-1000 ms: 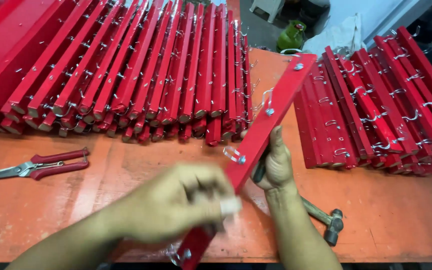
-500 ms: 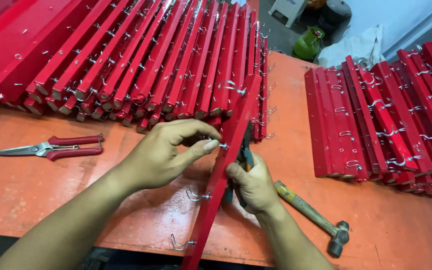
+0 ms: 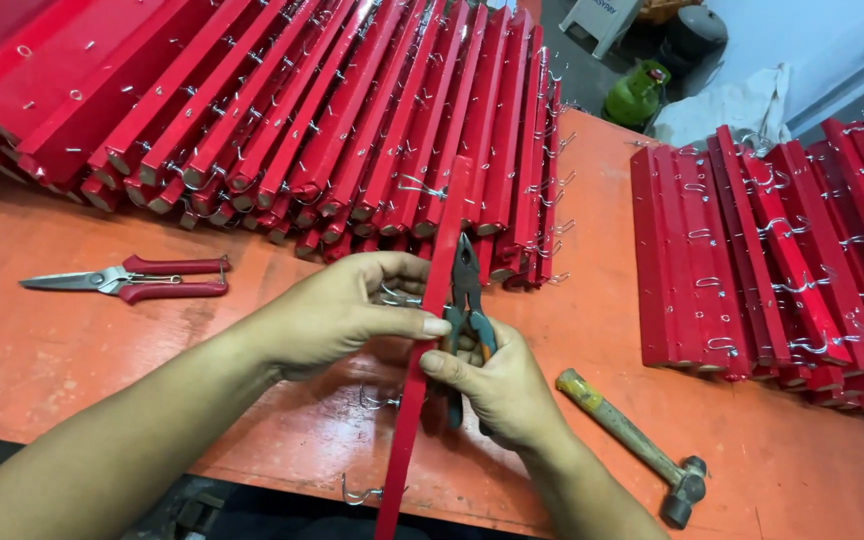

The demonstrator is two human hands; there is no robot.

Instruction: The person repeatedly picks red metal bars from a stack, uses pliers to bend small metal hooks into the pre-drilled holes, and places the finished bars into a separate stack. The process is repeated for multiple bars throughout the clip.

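A long red wooden strip [image 3: 414, 400] with metal wire hooks stands on edge, running from the front of the orange table [image 3: 72, 350] toward the back stack. My left hand [image 3: 337, 310] grips the strip's left side near its middle, thumb across it, by a wire hook [image 3: 397, 296]. My right hand [image 3: 497, 385] holds dark pliers [image 3: 467, 290] against the strip's right side, jaws pointing up.
A big stack of red hooked strips [image 3: 282, 120] leans across the back left. A second stack [image 3: 782, 240] lies at the right. Red-handled snips [image 3: 127, 280] rest at the left, a hammer [image 3: 642, 450] at the right. A green bottle [image 3: 637, 92] stands beyond the table.
The strip has turned from a slant to nearly straight ahead. My left hand slid up to its middle, and my right hand brought the pliers up beside it.
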